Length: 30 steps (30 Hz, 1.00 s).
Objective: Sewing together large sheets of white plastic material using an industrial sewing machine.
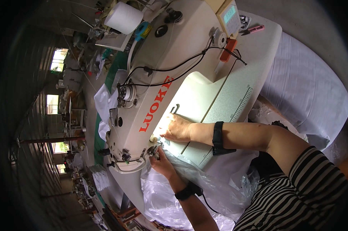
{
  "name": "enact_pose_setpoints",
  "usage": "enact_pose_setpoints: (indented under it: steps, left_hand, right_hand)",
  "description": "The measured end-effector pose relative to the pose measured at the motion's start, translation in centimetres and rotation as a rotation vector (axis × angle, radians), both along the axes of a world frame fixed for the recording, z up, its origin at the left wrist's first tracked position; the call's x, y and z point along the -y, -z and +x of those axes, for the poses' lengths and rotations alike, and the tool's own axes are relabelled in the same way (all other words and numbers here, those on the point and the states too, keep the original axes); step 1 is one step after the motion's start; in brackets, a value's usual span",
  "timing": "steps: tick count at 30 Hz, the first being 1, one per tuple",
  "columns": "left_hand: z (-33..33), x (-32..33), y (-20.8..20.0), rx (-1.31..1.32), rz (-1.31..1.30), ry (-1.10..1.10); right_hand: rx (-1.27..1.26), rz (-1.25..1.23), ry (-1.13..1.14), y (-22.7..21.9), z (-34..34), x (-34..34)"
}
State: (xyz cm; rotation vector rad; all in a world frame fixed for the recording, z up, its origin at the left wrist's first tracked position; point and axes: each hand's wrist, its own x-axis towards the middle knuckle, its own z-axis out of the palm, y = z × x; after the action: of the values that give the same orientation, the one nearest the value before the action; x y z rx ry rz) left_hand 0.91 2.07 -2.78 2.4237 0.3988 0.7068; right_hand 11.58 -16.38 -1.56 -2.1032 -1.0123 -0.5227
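A white sewing machine [158,77] with red lettering leans across the view, its lamp shining on the bed. Under its arm lies my right hand [176,128], palm down with fingers curled in; whatever they hold is hidden in the glare. Lower down, beside the needle area, my left hand [162,163] has its fingers pinched at a small metallic part [154,150], and I cannot make out what is between them. Clear plastic sheeting [216,188] spills from the bed's front edge below both hands. Each wrist wears a black band.
A ruler scale [241,102] runs along the machine bed. At the top are a white thread cone [124,17], a control panel [229,18] and pink-handled snips [253,30]. Black cables [162,73] cross the machine arm. White fabric [308,84] bulges at the right.
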Motion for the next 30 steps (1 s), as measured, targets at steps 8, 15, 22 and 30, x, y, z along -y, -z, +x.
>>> enact_pose_setpoints:
  steps: [8, 15, 22, 30]
  left_hand:
    - [0.1, 0.5, -0.3, -0.021, 0.025, -0.027]
    - [0.3, 0.1, 0.3, 0.090, 0.091, 0.032]
    - [0.4, -0.3, 0.7, 0.112, 0.134, 0.010]
    - [0.4, -0.1, 0.7, 0.105, 0.160, -0.022]
  right_hand:
    - [0.023, 0.072, 0.012, 0.3, 0.1, 0.0]
    - [0.055, 0.026, 0.011, -0.2, 0.0, 0.1]
    - [0.073, -0.013, 0.004, -0.8, -0.1, 0.2]
    - [0.076, -0.030, -0.016, -0.9, 0.0, 0.2]
